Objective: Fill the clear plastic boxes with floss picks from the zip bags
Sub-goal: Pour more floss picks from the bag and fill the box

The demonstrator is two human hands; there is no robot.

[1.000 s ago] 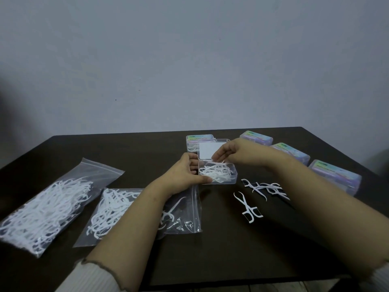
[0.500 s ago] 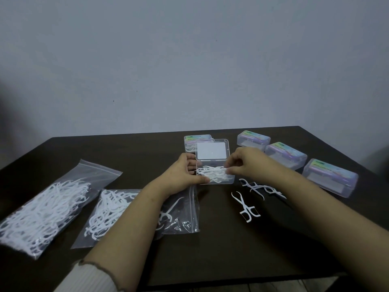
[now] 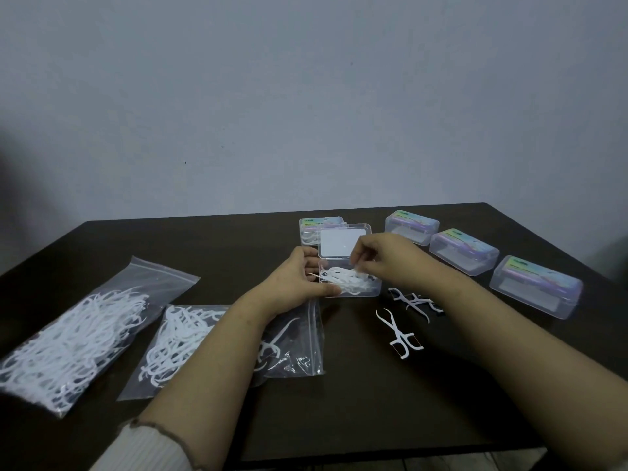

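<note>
Left hand (image 3: 299,287): gripping the open box (image 3: 350,283) by its left end, thumb lying along the front edge.
Right hand (image 3: 380,258): fingers curling, pinching picks (image 3: 343,280) lying in the box.
Lid (image 3: 343,244): standing up behind.
Loose picks (image 3: 399,329): lying right of the box.
Bags (image 3: 68,338): two, sitting left; nearer one (image 3: 183,338) partly hiding under the left forearm.
Closed boxes (image 3: 464,251): labels too blurry for reading.
Table (image 3: 356,402): dark.
</note>
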